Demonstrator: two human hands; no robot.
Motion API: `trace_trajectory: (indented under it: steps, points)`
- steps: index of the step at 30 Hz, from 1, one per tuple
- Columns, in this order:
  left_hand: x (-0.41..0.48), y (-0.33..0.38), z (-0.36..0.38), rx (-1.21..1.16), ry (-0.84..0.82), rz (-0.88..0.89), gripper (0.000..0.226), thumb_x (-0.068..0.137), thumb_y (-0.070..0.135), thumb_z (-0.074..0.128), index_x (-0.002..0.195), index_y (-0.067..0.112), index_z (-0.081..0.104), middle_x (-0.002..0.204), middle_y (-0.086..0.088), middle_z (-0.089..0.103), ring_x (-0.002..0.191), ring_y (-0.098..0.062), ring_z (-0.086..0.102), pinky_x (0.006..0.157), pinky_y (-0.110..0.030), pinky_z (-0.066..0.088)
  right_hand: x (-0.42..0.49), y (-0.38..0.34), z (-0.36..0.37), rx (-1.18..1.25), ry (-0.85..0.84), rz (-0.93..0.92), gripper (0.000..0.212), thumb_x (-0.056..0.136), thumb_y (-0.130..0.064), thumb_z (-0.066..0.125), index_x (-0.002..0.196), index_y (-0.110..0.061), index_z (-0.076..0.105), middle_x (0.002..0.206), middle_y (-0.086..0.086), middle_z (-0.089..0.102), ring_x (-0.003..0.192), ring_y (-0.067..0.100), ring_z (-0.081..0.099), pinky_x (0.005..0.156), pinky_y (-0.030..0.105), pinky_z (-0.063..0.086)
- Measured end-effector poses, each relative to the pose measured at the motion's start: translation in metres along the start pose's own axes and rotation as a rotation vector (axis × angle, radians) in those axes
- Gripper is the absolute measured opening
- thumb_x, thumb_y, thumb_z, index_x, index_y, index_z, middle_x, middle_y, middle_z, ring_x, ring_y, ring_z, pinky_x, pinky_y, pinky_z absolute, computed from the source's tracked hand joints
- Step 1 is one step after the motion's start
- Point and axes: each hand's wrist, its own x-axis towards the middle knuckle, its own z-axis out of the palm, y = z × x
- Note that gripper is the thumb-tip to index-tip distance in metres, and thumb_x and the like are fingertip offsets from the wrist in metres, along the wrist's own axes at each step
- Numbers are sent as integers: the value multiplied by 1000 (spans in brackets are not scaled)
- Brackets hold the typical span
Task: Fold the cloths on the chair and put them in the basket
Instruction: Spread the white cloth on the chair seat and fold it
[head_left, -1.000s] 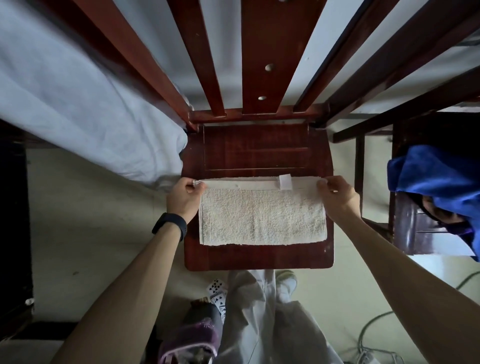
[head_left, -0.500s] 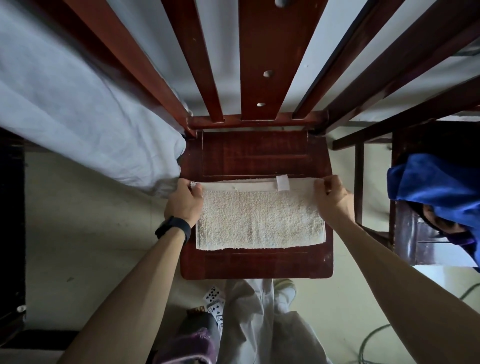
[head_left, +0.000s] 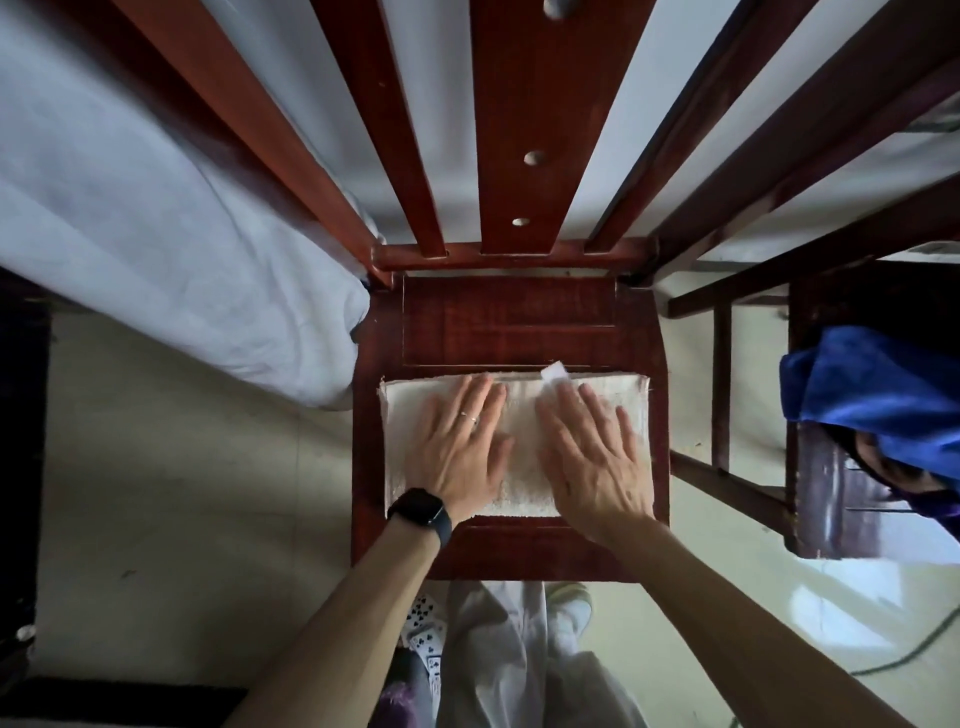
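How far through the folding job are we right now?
Done: the cream towel lies folded into a rectangle on the chair seat. In hand: the left hand and right hand rest flat on it, palms down, seemingly smoothing it. Left: the blue cloth sits bunched and unfolded on the neighbouring chair, and no basket is in view, so nothing visibly is put away.

Towel (head_left: 519, 470): flat on near half of chair (head_left: 509, 322) seat. Left hand (head_left: 460, 447) and right hand (head_left: 589, 457): side by side, palms down on towel. Tag (head_left: 554, 372): at towel's far edge. Bedding (head_left: 156, 249): left of chair. Second chair (head_left: 826, 483): right, bearing cloth (head_left: 878, 395). Cards (head_left: 426, 629): on floor, near side.
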Motion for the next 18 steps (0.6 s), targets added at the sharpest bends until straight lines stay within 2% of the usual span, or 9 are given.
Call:
trace_trajectory:
  steps: [2,4,7,11,13,15,16,18]
  points:
    - [2,-6,9,78,-20,-9,67,99,55,28,157,25,13,165,3,7,152,-22,5,118,-60,13,6,9,3,-45,-57,16,62,102,-51,36,158,-37,13,168,-2,3,154,25,-3,120,62,7]
    - [0,-18,14,155,7,-3,69,97,62,21,156,33,1,165,7,-5,152,-22,-4,117,-62,7,12,18,6,-86,-98,39,66,100,-61,32,156,-44,3,167,-4,-8,153,25,-12,119,65,0]
    - [0,-29,19,159,41,13,70,95,66,20,155,38,-1,165,5,-9,152,-23,-5,117,-62,8,16,21,11,-92,-87,101,71,95,-70,31,155,-48,0,167,-4,-11,153,25,-16,117,66,-4]
    - [4,-29,15,225,66,104,71,95,66,26,156,37,4,165,1,-3,152,-24,0,116,-62,10,2,17,9,-64,-85,175,74,91,-78,26,154,-51,-2,167,-5,-9,153,25,-15,118,65,-3]
    - [11,-28,7,260,51,201,67,96,61,32,155,40,7,165,0,2,152,-23,2,117,-62,7,-21,12,7,-52,-94,241,75,89,-81,24,154,-50,4,168,-2,2,154,28,-1,118,61,8]
    - [27,-19,-1,249,34,290,66,93,48,44,153,46,14,165,1,5,152,-21,4,119,-60,2,-50,2,9,-22,-58,347,73,88,-80,30,153,-49,19,162,2,23,145,31,25,108,55,28]
    - [35,-9,-6,242,33,343,68,90,40,49,151,47,20,165,1,7,152,-20,6,119,-58,1,-64,-4,10,-3,-39,403,71,88,-78,34,152,-49,24,156,2,32,137,30,35,102,51,33]
    - [52,16,-16,259,-9,464,70,87,25,51,150,46,27,165,1,7,152,-20,7,120,-54,-4,-88,-17,12,51,-48,493,66,89,-73,38,150,-51,27,147,1,40,126,27,43,96,47,37]
